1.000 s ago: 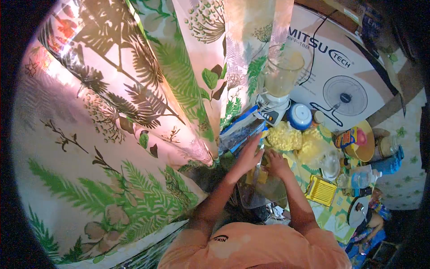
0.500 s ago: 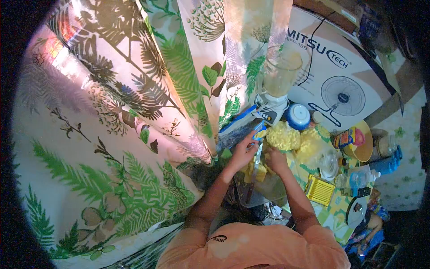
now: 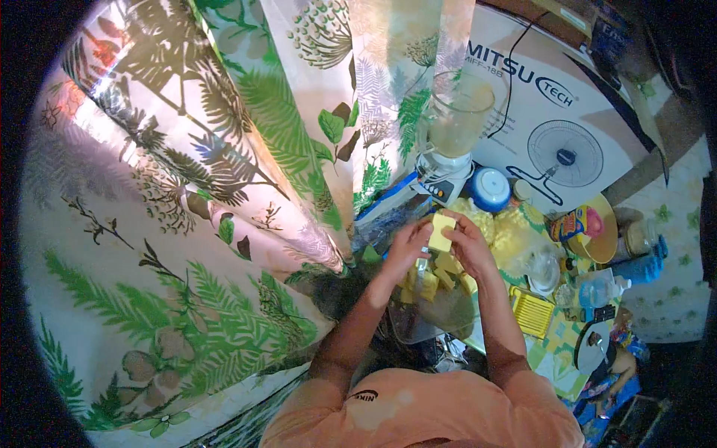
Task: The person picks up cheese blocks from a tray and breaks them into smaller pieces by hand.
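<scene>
A smooth pale-yellow block, apparently cheese (image 3: 442,231), is held up between my two hands over a clear tub. My right hand (image 3: 469,243) grips its right side with the fingers curled round the edge. On the opposite side, my left hand (image 3: 407,246) is closed with its fingertips at the block's left edge. Below them, several yellow pieces (image 3: 426,285) lie in the see-through tub (image 3: 418,332). Just under my left hand there is a small shiny strip, too obscured to name. Beyond my right hand sits a heap of yellow shreds (image 3: 511,224), partly covered by that hand.
A blender (image 3: 446,160) stands behind, beside a blue-and-white bowl (image 3: 491,189). To the right are a yellow grater (image 3: 532,312), a yellow bowl (image 3: 606,224) and bottles (image 3: 596,290). Curtains (image 3: 224,187) hang at left; a fan box (image 3: 549,97) stands behind. Another person's limb (image 3: 620,373) shows at lower right.
Both hands have come together around the yellow block, my right hand having risen from lower down. The blue-and-yellow item at my left fingertips and the long blade below it no longer show clearly.
</scene>
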`<state>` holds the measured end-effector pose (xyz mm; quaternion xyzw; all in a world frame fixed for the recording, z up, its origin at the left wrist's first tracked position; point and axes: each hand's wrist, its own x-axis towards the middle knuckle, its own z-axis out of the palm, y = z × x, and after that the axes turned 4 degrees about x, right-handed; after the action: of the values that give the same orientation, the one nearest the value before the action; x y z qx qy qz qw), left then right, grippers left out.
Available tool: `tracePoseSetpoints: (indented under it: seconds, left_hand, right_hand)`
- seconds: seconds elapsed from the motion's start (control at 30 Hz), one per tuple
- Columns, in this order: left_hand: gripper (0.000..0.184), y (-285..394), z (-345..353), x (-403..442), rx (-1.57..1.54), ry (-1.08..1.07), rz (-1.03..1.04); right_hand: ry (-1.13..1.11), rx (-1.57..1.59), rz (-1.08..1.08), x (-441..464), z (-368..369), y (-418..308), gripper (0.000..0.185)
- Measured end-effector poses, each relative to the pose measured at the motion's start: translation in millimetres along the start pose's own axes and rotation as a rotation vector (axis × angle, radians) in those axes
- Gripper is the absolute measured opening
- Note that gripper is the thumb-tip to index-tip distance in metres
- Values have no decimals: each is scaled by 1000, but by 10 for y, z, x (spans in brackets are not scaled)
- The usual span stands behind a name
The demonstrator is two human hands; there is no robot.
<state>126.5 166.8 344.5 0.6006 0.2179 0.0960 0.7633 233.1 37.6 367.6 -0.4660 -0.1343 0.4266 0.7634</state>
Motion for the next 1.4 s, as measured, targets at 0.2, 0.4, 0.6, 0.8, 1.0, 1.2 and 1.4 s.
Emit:
tracePoseSetpoints:
  seconds: [0.2, 0.4, 0.6, 0.8, 1.0, 1.2, 1.4]
  left_hand:
    - [34, 599, 60, -127, -223, -37, 20]
    - [31, 719, -25, -129, -221, -52, 121]
    - [28, 738, -114, -141, -257, -77, 147]
    - [27, 712, -171, -119, -275, -62, 125]
    - [29, 636, -190, -48, -291, -59, 102]
    - [29, 620, -208, -9, -240, -40, 91]
    - [26, 587, -286, 21, -255, -36, 68]
  right_hand:
    - [-69, -141, -156, -40, 392, -354, 49]
    - [-89, -81, -161, -69, 577, -486, 51]
    - [-142, -44, -142, -18, 602, -501, 50]
    - [-156, -12, -124, 40, 627, -468, 49]
    - [-112, -93, -136, 100, 602, -376, 50]
    - [-155, -186, -201, 94, 585, -328, 61]
    - [-176, -157, -131, 174, 532, -323, 63]
